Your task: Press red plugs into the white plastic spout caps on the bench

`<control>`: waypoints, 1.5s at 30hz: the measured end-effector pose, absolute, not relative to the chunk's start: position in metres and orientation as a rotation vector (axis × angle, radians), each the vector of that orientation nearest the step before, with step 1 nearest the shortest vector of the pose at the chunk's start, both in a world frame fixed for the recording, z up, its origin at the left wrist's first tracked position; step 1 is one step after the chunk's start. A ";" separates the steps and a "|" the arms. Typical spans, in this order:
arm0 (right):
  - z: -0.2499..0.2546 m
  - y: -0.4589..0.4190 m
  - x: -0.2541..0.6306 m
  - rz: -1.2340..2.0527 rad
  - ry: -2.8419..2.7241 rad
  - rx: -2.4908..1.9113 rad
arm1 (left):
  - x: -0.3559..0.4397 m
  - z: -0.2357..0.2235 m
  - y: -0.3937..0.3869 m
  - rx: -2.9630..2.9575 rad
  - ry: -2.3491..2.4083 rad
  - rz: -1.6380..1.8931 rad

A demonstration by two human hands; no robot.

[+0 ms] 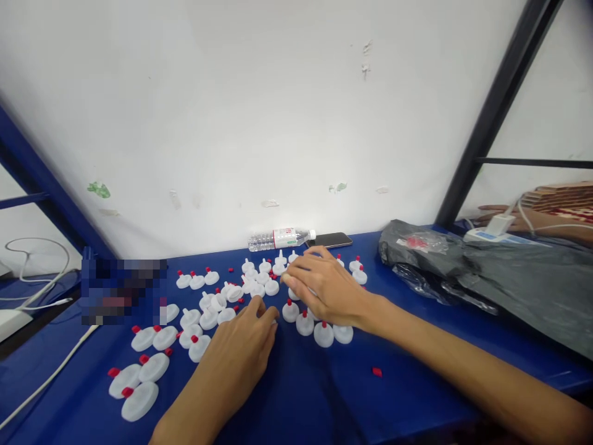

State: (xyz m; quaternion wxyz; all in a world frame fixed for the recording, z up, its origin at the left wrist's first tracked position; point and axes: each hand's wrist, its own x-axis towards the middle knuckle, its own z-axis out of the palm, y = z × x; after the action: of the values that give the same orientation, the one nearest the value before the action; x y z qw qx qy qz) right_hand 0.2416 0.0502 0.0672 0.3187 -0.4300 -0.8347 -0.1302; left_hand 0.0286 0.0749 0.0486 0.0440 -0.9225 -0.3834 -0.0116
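We're working at a blue tabletop [296, 408], spreading our hands among white stemmed plastic discs [139, 401], loads of them wearing little red caps [324, 326]. Our left hand [250, 337] is curling near the middle cluster, our right hand [324, 283] is partly covering more discs, and a water bottle [283, 238] is lying beside a smartphone [334, 240].

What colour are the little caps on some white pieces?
The little caps are red, as the head view shows.

White pieces [139, 403] and bright-red caps [377, 372] are dotting a deep-blue bench [417, 383] as a clear bottle [260, 242] is showing a red-and-white label [284, 237].
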 end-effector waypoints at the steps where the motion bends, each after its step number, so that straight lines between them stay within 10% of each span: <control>1: 0.071 0.054 0.243 -0.348 -2.184 -1.147 | 0.028 0.049 0.074 -2.826 -1.168 -0.040; 18: 0.024 -0.093 0.236 -0.122 -1.912 -1.705 | 0.026 0.046 0.075 -2.891 -1.161 -0.094; 45: 0.020 -0.060 0.253 0.199 -1.403 -1.587 | 0.026 0.050 0.075 -2.877 -1.198 -0.047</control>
State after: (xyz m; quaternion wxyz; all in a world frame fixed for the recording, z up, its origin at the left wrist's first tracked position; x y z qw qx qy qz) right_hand 0.2530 -0.0603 0.0197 0.4857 -0.6520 -0.5765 0.0819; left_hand 0.0259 0.0746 0.0502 0.0126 -0.9230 -0.3843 -0.0152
